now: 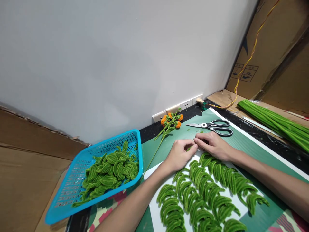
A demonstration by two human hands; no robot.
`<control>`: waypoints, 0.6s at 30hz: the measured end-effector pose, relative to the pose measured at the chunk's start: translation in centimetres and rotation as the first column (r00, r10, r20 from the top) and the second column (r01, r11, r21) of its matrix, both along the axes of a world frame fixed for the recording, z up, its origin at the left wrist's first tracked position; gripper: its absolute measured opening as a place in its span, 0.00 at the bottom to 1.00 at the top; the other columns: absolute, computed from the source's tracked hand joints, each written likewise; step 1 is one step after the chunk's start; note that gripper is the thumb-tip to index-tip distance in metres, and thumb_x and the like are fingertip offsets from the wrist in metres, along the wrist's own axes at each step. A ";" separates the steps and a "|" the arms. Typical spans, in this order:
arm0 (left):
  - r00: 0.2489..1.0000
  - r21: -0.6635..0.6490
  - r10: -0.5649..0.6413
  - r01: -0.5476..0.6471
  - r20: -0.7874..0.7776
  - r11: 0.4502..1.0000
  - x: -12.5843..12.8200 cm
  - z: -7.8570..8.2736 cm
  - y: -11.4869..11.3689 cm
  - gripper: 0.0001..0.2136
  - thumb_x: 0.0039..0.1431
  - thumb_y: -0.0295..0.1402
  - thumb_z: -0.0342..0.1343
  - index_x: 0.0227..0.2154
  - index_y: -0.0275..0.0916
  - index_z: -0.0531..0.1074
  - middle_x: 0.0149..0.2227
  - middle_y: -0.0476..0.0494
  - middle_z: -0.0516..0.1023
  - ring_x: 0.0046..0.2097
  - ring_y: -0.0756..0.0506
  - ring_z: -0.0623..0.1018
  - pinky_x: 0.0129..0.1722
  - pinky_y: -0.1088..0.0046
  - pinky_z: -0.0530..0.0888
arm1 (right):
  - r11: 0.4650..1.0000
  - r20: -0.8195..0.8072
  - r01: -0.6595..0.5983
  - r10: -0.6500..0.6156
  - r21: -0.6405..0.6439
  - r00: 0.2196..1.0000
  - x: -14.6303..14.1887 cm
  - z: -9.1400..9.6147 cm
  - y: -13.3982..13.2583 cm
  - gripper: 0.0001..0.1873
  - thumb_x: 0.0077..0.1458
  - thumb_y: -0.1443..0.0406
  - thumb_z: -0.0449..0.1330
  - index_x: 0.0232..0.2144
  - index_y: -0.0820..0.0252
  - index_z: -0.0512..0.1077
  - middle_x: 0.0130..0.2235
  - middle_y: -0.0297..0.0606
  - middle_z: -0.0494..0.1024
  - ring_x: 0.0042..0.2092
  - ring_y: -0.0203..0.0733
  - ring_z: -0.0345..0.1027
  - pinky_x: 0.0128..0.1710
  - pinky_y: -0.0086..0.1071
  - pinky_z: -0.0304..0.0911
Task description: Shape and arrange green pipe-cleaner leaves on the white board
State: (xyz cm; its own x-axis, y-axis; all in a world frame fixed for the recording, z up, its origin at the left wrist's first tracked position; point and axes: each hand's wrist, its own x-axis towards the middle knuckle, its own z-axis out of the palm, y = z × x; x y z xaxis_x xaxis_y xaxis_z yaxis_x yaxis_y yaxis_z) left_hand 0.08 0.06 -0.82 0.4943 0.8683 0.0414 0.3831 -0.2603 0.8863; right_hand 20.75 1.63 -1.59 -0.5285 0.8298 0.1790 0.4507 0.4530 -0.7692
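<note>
My left hand and my right hand meet over the green mat, fingers pinched together on a small green pipe-cleaner piece between them. Just below my hands, several bent green pipe-cleaner leaves lie in rows on a white sheet. Scissors with black and grey handles lie shut on the mat just beyond my right hand.
A blue plastic basket at the left holds several finished green leaves. A pipe-cleaner sprig with orange flowers lies by the wall. A bundle of straight green pipe cleaners lies at the right. Cardboard stands at the right and left.
</note>
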 end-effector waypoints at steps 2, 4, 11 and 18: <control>1.000 0.000 0.001 -0.001 -0.001 1.000 0.0 0.0 0.0 0.15 0.69 0.39 0.55 0.30 0.35 0.77 0.26 0.53 0.69 0.31 0.51 0.63 0.32 0.73 0.59 | 1.000 0.002 -0.001 0.001 -0.003 1.000 0.0 0.0 0.0 0.24 0.74 0.53 0.49 0.26 0.56 0.60 0.24 0.28 0.63 0.27 0.35 0.53 0.31 0.34 0.47; 1.000 0.000 0.000 0.000 0.001 1.000 0.0 -0.1 0.0 0.15 0.69 0.38 0.54 0.30 0.35 0.77 0.26 0.53 0.69 0.31 0.51 0.64 0.32 0.73 0.59 | 1.000 0.001 -0.002 0.002 -0.005 1.000 0.0 0.0 0.0 0.24 0.74 0.53 0.49 0.25 0.56 0.60 0.24 0.28 0.63 0.27 0.35 0.53 0.31 0.34 0.47; 1.000 0.002 0.001 -0.001 0.000 1.000 0.0 0.0 0.0 0.15 0.69 0.38 0.54 0.29 0.35 0.77 0.26 0.52 0.69 0.31 0.51 0.64 0.32 0.73 0.59 | 1.000 -0.004 0.003 -0.003 -0.012 1.000 0.0 -0.2 0.0 0.24 0.74 0.53 0.49 0.26 0.56 0.60 0.24 0.28 0.63 0.27 0.36 0.54 0.31 0.34 0.48; 1.000 0.024 0.000 0.000 -0.006 1.000 0.0 0.0 0.0 0.15 0.70 0.38 0.54 0.30 0.35 0.78 0.26 0.53 0.70 0.31 0.51 0.64 0.33 0.73 0.59 | 1.000 -0.021 0.002 -0.002 -0.015 1.000 0.0 0.0 0.1 0.25 0.74 0.52 0.49 0.25 0.56 0.61 0.24 0.29 0.64 0.27 0.36 0.54 0.31 0.34 0.48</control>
